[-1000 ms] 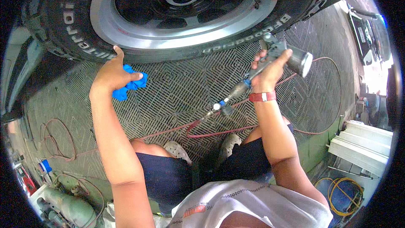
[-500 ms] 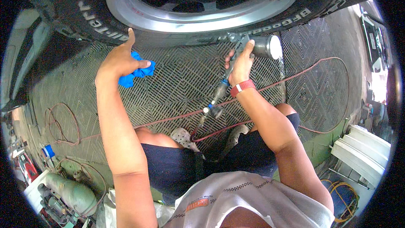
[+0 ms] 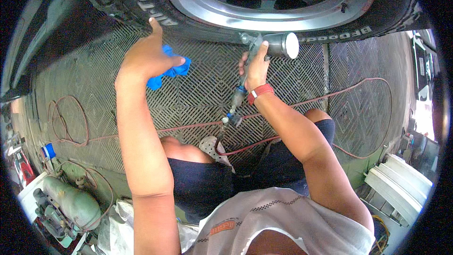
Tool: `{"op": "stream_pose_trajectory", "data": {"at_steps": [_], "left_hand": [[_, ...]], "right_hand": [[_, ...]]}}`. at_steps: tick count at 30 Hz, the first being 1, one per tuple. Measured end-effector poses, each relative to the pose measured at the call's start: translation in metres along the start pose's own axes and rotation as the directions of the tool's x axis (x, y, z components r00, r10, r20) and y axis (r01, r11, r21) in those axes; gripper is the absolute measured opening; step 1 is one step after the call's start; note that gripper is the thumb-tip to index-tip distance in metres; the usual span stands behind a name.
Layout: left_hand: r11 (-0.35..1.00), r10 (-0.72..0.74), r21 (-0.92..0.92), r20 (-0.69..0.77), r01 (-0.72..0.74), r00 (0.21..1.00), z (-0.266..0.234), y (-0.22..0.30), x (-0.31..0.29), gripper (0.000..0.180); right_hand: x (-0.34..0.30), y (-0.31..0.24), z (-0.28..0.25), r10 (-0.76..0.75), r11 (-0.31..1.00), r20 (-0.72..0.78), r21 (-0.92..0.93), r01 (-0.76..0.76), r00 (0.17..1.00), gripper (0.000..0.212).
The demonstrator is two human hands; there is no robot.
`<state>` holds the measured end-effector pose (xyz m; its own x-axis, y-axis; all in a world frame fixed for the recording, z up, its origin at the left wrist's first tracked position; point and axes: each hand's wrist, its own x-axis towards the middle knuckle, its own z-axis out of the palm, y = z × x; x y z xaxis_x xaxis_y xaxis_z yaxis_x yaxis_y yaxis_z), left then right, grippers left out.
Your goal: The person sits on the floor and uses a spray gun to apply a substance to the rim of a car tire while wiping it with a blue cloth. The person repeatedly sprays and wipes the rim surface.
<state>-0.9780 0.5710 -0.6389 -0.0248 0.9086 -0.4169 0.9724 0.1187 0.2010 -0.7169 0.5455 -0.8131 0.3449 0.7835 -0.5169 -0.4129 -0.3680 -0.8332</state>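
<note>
Far left, a green cylindrical tank (image 3: 71,203) lies on the floor beside loops of red hose (image 3: 71,123); whether it holds anything cannot be seen. The left hand (image 3: 146,56) is pinched around a blue cloth (image 3: 171,72), forefinger stretched up to touch the tyre (image 3: 141,4), which lies directly above both hands. The right hand (image 3: 255,68) is wrapped closed on the grip of a spray gun (image 3: 264,49). The gun's long axis runs near upright, air fitting down, metal cup (image 3: 283,45) just right of the fingers, almost against the tyre sidewall. The cup is capped; contents not visible. The nozzle appears aimed at the rubber, though the hand hides it. The silver wheel rim (image 3: 273,14) sits beyond.
</note>
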Motion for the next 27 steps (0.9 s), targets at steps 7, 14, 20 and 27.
{"op": "stream_pose_trajectory", "data": {"at_steps": [7,14,20,27], "left_hand": [[0.998,0.038,0.043,0.006,-0.038,0.999,0.012,-0.009,0.01,0.135],[0.998,0.047,0.049,0.018,-0.048,0.999,0.014,-0.008,0.012,0.136],[0.997,0.036,0.063,0.039,-0.039,0.999,0.013,-0.011,0.012,0.138],[0.997,0.012,0.074,0.079,-0.018,0.997,0.011,-0.011,0.014,0.141]], "right_hand": [[-0.011,0.012,0.031,-0.04,0.998,0.085,-0.04,0.043,0.996,0.072],[-0.031,0.019,0.052,-0.092,0.992,0.212,-0.061,0.107,0.973,0.076],[-0.044,0.019,0.067,-0.091,0.984,0.277,-0.123,0.129,0.957,0.075],[-0.065,0.002,0.09,-0.235,0.961,0.372,-0.05,0.272,0.898,0.06]]}}
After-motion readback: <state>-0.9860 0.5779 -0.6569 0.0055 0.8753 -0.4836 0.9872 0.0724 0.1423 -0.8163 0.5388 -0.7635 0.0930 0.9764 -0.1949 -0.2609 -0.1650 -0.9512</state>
